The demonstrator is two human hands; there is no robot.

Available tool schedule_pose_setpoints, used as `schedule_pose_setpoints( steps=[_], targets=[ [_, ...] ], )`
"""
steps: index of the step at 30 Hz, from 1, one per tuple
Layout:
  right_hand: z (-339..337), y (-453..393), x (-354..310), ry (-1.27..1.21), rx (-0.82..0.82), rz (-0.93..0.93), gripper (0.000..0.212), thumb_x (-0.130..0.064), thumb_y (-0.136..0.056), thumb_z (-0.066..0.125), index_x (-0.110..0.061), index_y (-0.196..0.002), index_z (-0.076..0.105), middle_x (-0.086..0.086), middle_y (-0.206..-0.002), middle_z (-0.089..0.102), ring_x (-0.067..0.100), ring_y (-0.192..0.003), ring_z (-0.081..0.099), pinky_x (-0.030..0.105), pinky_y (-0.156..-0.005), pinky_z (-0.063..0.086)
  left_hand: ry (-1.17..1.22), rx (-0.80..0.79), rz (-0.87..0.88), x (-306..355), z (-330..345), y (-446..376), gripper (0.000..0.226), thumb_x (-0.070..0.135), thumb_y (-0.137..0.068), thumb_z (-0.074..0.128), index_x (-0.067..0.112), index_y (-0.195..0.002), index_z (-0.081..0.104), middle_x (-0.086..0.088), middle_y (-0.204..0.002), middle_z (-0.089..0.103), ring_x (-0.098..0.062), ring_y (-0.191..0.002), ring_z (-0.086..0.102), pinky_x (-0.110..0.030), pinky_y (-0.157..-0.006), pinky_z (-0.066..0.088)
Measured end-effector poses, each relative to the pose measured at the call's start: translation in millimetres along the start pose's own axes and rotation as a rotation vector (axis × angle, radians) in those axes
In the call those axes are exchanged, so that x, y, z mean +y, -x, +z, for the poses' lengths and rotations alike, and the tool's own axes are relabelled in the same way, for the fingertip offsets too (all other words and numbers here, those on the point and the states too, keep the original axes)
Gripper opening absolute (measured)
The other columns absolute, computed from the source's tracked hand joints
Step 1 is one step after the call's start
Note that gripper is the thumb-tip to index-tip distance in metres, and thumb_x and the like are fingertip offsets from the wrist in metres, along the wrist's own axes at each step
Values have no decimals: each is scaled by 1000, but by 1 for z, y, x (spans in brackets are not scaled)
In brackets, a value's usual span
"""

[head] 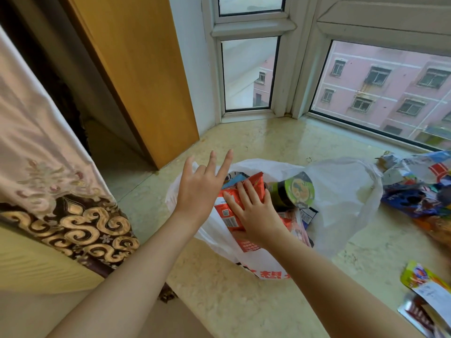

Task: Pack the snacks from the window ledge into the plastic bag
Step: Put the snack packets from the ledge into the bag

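Left hand (197, 191): fingers spread, empty, above white plastic bag (341, 191)
Right hand (253, 213): flat, pressing red snack packet (229, 215) inside bag

your right hand (253, 211) covers the middle of the red packet (228, 215), and the plastic bag (341, 191) hides whatever lies under it. the snack pile (419, 189) and foil packets (424, 293) run off the right edge. the bag's red print (271, 274) is partly hidden by your forearm.
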State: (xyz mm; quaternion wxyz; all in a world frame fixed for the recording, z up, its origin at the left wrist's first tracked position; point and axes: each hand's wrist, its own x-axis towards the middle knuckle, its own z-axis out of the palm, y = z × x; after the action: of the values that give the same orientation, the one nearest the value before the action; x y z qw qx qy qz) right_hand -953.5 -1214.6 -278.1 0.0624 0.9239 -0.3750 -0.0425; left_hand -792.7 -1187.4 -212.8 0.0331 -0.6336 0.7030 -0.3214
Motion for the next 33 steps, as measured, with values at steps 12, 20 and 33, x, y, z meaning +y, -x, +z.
schedule_pose_setpoints(
  steps=[12,20,33],
  targets=[
    [10,-21,31,-186,114,182,92,-76,-79,40,-23,-151,18,8,-148,37,30,-123,51,43,-93,47,158,189,20,0,-32,7,61,1,-91,23,15,-150,29,-11,-129,61,-16,-65,62,-46,-98,42],
    [15,38,33,-21,134,104,83,-68,-88,16,-14,-151,21,17,-151,34,34,-141,29,50,-114,27,142,45,0,17,-30,3,71,11,-86,43,17,-153,19,-7,-151,39,-26,-134,43,-56,-111,19],
    [5,212,111,-58,165,358,70,-60,-90,32,-18,-145,37,15,-153,31,35,-139,33,52,-108,32,304,94,232,178,-78,-2,68,30,-86,56,18,-149,33,-4,-150,41,-26,-137,40,-57,-111,22]
  ],
)
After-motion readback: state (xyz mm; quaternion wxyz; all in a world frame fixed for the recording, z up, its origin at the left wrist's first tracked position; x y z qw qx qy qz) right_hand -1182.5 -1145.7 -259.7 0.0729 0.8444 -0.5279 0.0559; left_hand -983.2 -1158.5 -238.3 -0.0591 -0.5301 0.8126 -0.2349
